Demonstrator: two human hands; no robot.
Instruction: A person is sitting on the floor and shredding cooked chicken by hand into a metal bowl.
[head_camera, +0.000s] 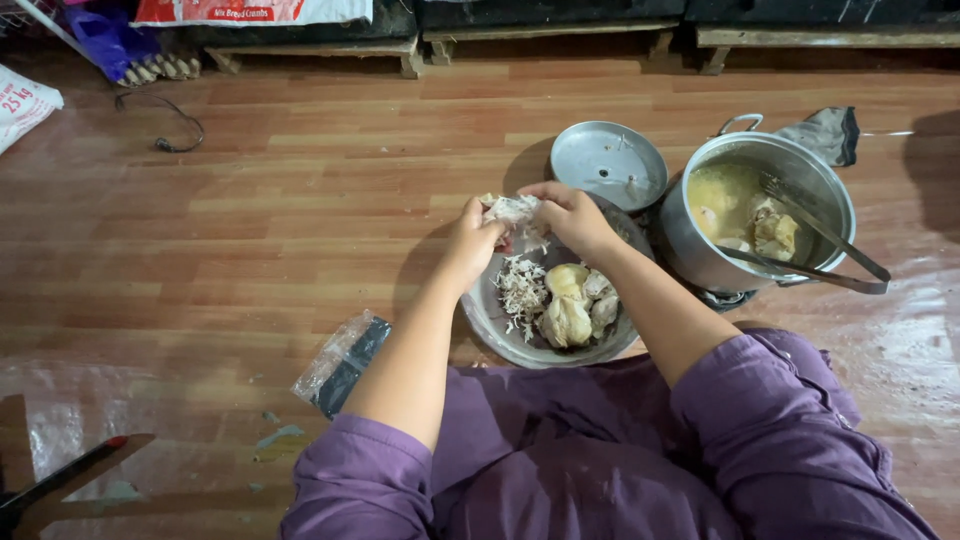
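Overhead, a piece of chicken (512, 210) is gripped between left hand (473, 240) and right hand (572, 215). It is held above a metal bowl (490, 315) of shredded meat (522, 290). A pot (700, 255) with tongs (820, 250) is set just beside.

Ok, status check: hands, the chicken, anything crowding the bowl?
Left hand and right hand both gripping a piece of cooked chicken over the metal bowl. Shredded meat and whole pieces inside. Pot with tongs touching bowl's right side.

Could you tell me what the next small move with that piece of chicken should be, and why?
Probably pull off another strip and drop it onto the shredded pile. Both the left hand and right hand grip the chicken piece right above the metal bowl, and whole pieces wait beside the shreds.
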